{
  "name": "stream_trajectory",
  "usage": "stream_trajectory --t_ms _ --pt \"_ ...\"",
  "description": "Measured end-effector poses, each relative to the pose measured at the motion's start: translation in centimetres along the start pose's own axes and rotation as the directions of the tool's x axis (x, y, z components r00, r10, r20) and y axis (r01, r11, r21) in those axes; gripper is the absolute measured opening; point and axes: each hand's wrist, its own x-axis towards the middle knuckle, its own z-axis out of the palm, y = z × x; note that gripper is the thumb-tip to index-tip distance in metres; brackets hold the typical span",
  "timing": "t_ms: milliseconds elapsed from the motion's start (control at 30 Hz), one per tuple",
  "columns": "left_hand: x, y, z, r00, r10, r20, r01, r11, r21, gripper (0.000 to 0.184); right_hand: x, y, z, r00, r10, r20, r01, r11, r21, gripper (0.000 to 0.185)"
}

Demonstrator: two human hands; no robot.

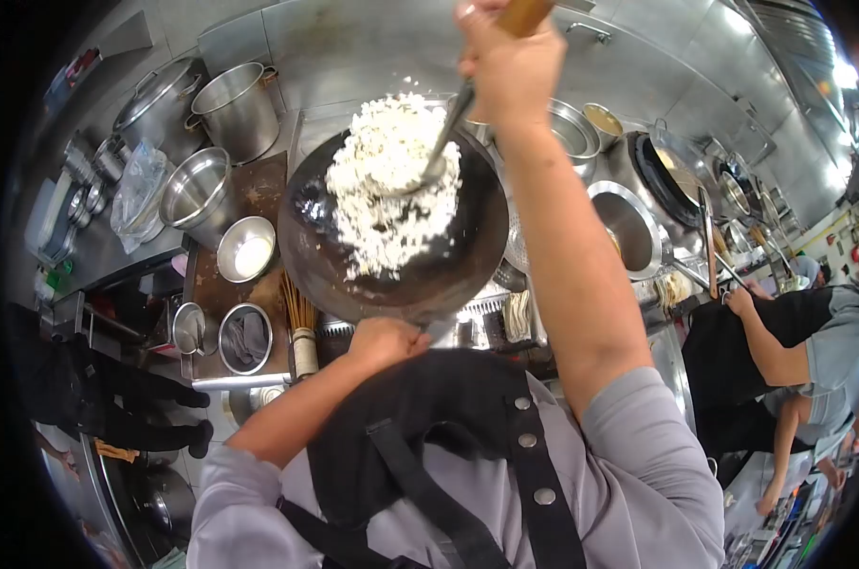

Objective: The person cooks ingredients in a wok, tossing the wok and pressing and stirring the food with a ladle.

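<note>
A large dark wok [477, 242] stands in front of me, tilted, with a heap of white fried rice [382, 142] in it. Some grains fly above the far rim. My right hand [517, 71] is raised over the wok, its fingers wrapped round the wooden handle of a ladle [460, 109]. The ladle's bowl lies in the rice. My left hand [387, 341] is closed at the wok's near edge, gripping what looks like its handle; the grip itself is mostly hidden.
On the left are a stockpot [238, 114], a steel pot [199, 194], a small bowl [247, 249] and a bamboo wok brush [303, 341]. A steel bowl [628, 228] sits to the right. Co-workers [761, 351] stand at the far right; another person [97, 398] is at left.
</note>
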Motion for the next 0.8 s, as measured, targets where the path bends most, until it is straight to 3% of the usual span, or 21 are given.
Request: stream_trajectory --t_ms 33,100,167,233,267,333,367,433,467,500,533,567,633,667,733,767,800 --pt "1.0 0.1 -1.5 1.000 -0.006 -0.007 0.006 1.000 0.004 0.046 0.8 -2.3 -0.3 0.998 0.007 0.055 -0.007 1.000 0.010 0.018" --pt "3.8 -0.6 -3.8 0.996 0.001 -0.085 0.017 0.977 0.211 0.048 -0.4 -4.6 -0.9 0.990 -0.055 0.133 0.052 0.998 0.026 0.017" --pt "7.6 -2.3 -4.2 0.961 0.038 -0.273 -0.005 0.993 0.120 0.050 -2.1 -3.2 0.3 0.970 -0.137 0.202 0.131 0.990 0.044 0.016" --pt "8.9 -3.4 -1.0 0.936 0.021 -0.351 0.027 0.991 0.133 0.047 -4.9 2.8 2.9 1.000 -0.005 -0.010 0.007 0.991 0.137 0.015" --pt "8.1 -2.8 -0.5 0.935 0.029 -0.353 0.018 0.991 0.131 0.047 -4.0 3.7 2.6 1.000 -0.012 -0.013 0.014 0.991 0.130 0.015" --pt "4.0 -1.0 1.4 0.937 0.004 -0.350 -0.005 1.000 -0.001 0.044 -1.2 5.0 1.8 0.983 -0.178 -0.053 0.165 0.968 -0.190 0.015" --pt "1.4 -1.5 2.0 0.995 -0.006 -0.095 0.009 1.000 0.026 0.043 -0.3 3.1 1.3 0.981 -0.184 -0.060 0.169 0.966 -0.196 0.015" --pt "-0.1 -0.1 -1.4 1.000 0.022 0.004 -0.022 1.000 -0.012 0.040 1.9 -2.6 0.2 0.994 0.102 -0.044 -0.099 0.993 0.060 0.020" --pt "0.9 -0.6 -2.1 0.993 0.079 -0.089 -0.074 0.996 0.059 0.041 2.0 -2.8 -1.0 0.993 0.112 -0.035 -0.109 0.992 0.065 0.020" --pt "2.7 -1.4 -3.0 0.975 0.137 -0.175 -0.114 0.984 0.133 0.042 2.0 -2.9 -2.2 0.988 -0.076 0.134 0.075 0.997 0.011 0.019" --pt "4.7 -1.8 -4.0 0.984 0.089 -0.155 -0.070 0.989 0.127 0.044 1.9 -2.8 -2.6 0.919 -0.253 0.302 0.268 0.963 -0.007 0.018" --pt "6.6 -2.0 -4.4 0.985 0.061 -0.163 -0.030 0.982 0.186 0.042 0.4 -1.0 -1.1 0.919 -0.253 0.302 0.266 0.964 -0.002 0.018" --pt "8.3 -3.7 -1.0 0.915 0.080 -0.396 -0.029 0.991 0.132 0.042 -3.5 3.8 2.5 0.995 -0.081 -0.067 0.075 0.994 -0.077 0.015" --pt "7.5 -3.2 -0.7 0.913 0.086 -0.400 -0.036 0.991 0.130 0.042 -2.7 3.8 2.2 0.994 -0.087 -0.067 0.081 0.993 -0.082 0.015" --pt "3.8 -1.6 0.2 0.975 -0.015 -0.223 0.032 0.997 0.072 0.043 0.3 4.1 1.1 0.999 0.034 -0.001 -0.034 0.999 0.025 0.016" --pt "1.9 -1.3 0.4 0.994 -0.009 -0.105 0.015 0.998 0.056 0.044 2.1 1.1 0.7 0.992 0.121 -0.043 -0.120 0.992 0.026 0.018" --pt "1.2 -0.9 -0.8 0.992 0.046 -0.118 -0.038 0.997 0.068 0.044 4.7 -2.7 0.5 0.976 0.205 -0.076 -0.203 0.979 0.035 0.020"
